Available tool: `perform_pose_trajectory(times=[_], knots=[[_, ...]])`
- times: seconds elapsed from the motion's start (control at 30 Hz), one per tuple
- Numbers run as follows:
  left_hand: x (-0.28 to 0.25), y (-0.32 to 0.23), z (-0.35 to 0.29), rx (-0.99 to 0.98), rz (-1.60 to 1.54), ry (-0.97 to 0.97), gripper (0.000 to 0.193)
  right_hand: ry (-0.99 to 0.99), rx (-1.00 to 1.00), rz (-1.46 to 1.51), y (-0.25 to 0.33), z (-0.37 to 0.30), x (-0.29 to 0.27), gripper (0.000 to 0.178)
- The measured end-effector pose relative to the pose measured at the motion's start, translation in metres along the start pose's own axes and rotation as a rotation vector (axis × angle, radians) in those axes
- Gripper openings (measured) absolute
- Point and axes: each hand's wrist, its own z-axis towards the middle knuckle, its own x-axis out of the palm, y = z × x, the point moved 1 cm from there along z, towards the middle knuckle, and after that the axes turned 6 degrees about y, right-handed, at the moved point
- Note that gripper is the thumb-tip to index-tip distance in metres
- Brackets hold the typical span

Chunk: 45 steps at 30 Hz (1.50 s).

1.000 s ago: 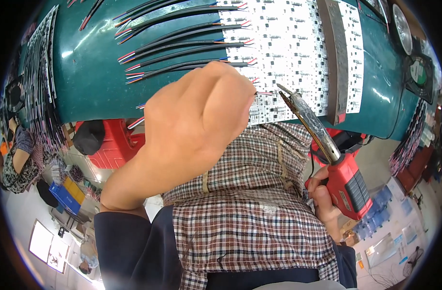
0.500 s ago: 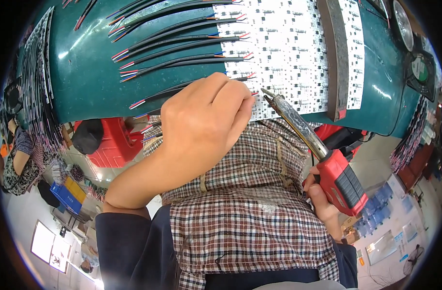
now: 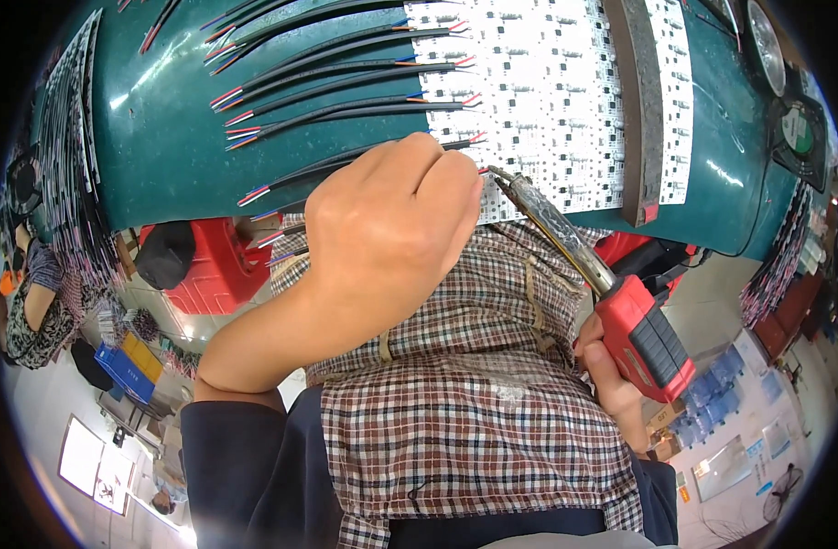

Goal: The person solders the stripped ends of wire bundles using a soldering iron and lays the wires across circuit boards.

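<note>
"Two hands are in view, so what does the left hand [image 3: 387, 210] hold?"

"It is closed narrow over the near part of the white circuit boards [image 3: 547, 119], with a red wire [image 3: 483, 170] poking out beyond its fingertips (the pinch itself is hidden beneath the knuckles)."

"And the right hand [image 3: 614, 380]?"

"Wrapped around the red and black handle of a soldering iron [image 3: 620, 302], which slants up and leftward to the boards. A thin tube [image 3: 549, 234] runs along its barrel."

"Does the tip meet the wire?"

"They come together right by the left fingertips, but I cannot tell whether they touch."

"What lies around them?"

"Black cables [image 3: 373, 109] in a row beyond the left hand, one set of coloured ends over the boards' left margin, the other on the green table [image 3: 158, 174]. A dark bar [image 3: 640, 119] lies on the boards' right part."

"And farther off?"

"A black fan [image 3: 797, 133] at far right, a red stool [image 3: 213, 279] at left, below the table's near edge."
</note>
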Motion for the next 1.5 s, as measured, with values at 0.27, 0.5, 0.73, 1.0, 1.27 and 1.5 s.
perform_pose_trajectory(times=[0.27,0.5,0.73,1.0,1.27,1.5], knots=[[0.001,0.002,0.0,0.056,0.057,-0.034,0.025,-0.043,-0.01,0.049,0.001,-0.004,-0.002,0.02],[-0.006,0.006,0.002,0.043,0.053,0.076,0.018,-0.075,-0.019,-0.005,0.001,-0.006,0.001,0.021],[-0.006,0.005,0.002,0.029,-0.05,0.029,0.016,-0.005,-0.024,0.037,0.001,-0.003,-0.003,0.02],[-0.005,0.0,-0.002,0.027,0.055,0.049,0.017,-0.011,-0.015,0.038,0.002,0.002,0.002,0.019],[-0.007,0.0,-0.001,0.02,0.091,0.112,0.018,-0.065,0.011,0.133,-0.003,-0.007,0.001,0.021],[-0.011,-0.001,0.005,-0.067,-0.059,0.078,0.015,-0.046,-0.063,-0.013,-0.005,-0.006,-0.001,0.022]])
